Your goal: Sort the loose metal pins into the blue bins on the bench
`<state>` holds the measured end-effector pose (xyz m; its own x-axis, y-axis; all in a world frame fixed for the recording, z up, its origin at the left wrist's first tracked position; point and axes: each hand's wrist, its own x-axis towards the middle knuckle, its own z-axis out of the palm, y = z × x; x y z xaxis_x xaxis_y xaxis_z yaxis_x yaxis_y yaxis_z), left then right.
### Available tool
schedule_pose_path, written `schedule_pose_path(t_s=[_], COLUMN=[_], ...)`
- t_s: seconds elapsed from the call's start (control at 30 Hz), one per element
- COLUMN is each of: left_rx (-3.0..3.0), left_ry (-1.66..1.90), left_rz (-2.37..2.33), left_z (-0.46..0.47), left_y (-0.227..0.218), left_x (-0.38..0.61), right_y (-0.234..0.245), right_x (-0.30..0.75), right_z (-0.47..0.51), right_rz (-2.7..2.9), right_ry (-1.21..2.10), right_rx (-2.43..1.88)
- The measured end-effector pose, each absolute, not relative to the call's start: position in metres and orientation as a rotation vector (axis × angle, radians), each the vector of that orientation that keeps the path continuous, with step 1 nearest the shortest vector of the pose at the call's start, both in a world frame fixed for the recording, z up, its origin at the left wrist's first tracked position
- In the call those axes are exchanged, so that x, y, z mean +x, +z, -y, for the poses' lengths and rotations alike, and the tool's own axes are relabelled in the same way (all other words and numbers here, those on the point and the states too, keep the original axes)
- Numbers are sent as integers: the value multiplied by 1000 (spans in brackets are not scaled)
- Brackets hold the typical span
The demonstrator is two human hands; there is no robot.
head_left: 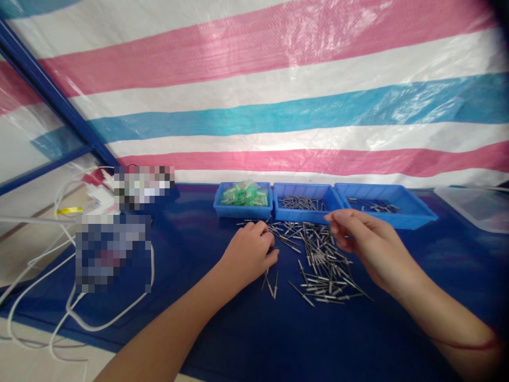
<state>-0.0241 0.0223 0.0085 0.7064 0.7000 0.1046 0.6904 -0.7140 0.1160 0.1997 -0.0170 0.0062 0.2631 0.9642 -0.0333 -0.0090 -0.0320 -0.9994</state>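
Observation:
Silver blind rivets [318, 260] lie in a loose pile on the dark blue tabletop. My left hand [248, 254] rests at the pile's left edge, palm down with curled fingers; whatever is under or between them is hidden. A few rivets [273, 286] poke out just below its thumb. My right hand [363, 236] is raised over the pile's right side, near the front of the blue bins. Its thumb and index finger are pinched together, and anything between them is too small to make out. Rivets also lie in the middle bin [284, 214] and the right bin [409, 216].
A left blue bin [242, 211] holds small green-and-clear packets [244, 195]. A clear plastic container [473, 209] stands at the far right. White cables [107, 323] and blurred-out items lie on the left. Behind the blue table [254, 339] hangs a striped plastic sheet [278, 122].

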Motion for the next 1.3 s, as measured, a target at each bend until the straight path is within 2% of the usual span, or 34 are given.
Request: schedule_pose_path(t_s=[0.23, 0.43, 0.67, 0.77, 0.93, 1.3], left_rx=[2899, 2702, 2104, 1924, 1942, 1900], left_ry=[179, 495, 738, 737, 619, 667], left_rz=[-1208, -1175, -979, -964, -884, -866], left_z=[-19, -14, -8, -8, -7, -4], left_y=[4, 6, 5, 5, 7, 7], left_x=[-21, -13, -8, -8, -7, -5], right_y=[5, -4, -2, 3, 3, 3], right_x=[188, 173, 165, 168, 170, 166], right_z=[22, 30, 32, 32, 35, 37], right_rz=[1420, 1675, 1555, 1521, 1484, 1456], right_ry=[903, 751, 861, 839, 767, 796], right_rx=[-1453, -1392, -1274, -1252, -1264, -1240])
